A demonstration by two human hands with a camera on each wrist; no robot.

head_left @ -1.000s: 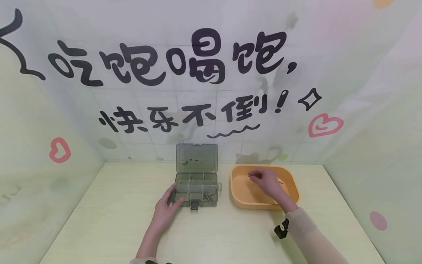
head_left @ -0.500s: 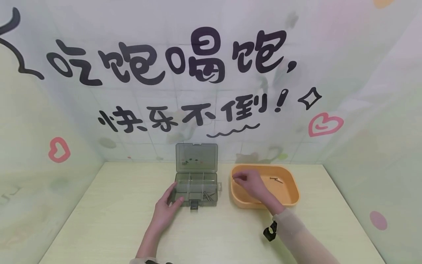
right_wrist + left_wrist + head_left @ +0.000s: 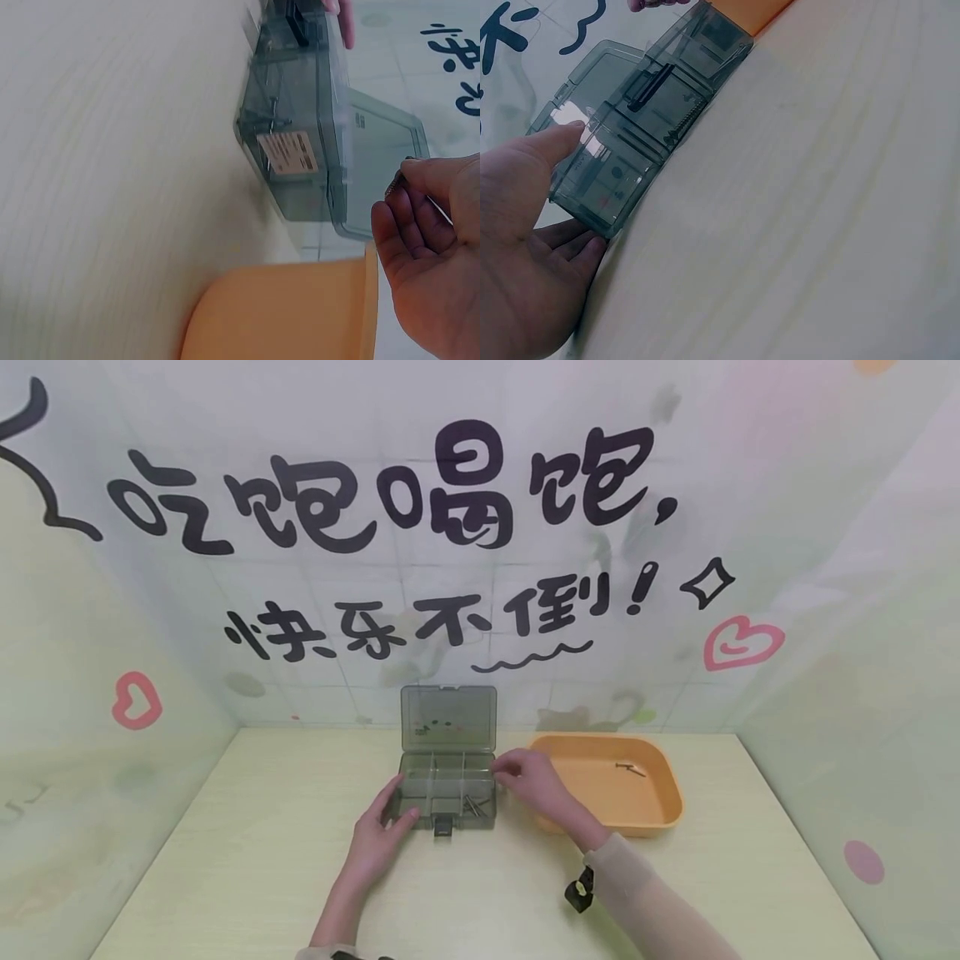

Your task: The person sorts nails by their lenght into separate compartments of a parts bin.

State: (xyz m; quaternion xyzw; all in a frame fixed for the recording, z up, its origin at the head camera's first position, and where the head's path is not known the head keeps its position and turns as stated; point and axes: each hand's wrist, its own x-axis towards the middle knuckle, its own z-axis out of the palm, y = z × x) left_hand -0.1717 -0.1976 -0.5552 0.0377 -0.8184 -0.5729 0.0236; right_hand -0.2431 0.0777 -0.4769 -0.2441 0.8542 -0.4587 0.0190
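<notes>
A grey see-through compartment box (image 3: 447, 789) stands on the table with its lid (image 3: 448, 718) raised. Several screws (image 3: 474, 807) lie in its front right compartment. My left hand (image 3: 378, 831) grips the box's left end, the thumb at the front rim and the fingers round the side. At the box's right edge, my right hand (image 3: 534, 781) pinches a small screw (image 3: 394, 184) between thumb and fingers, above the gap to the orange tray (image 3: 600, 810). A few screws (image 3: 630, 768) lie in the tray's back right part.
Right of the box stands the orange tray, close beside it. A printed wall (image 3: 315, 693) rises behind the box and tray. Pale tabletop (image 3: 465, 902) stretches in front of both. A black camera mount (image 3: 579, 891) hangs at my right wrist.
My right hand has moved left with the screw, from over the orange tray to the box's right edge. The left hand and the box stay where they were.
</notes>
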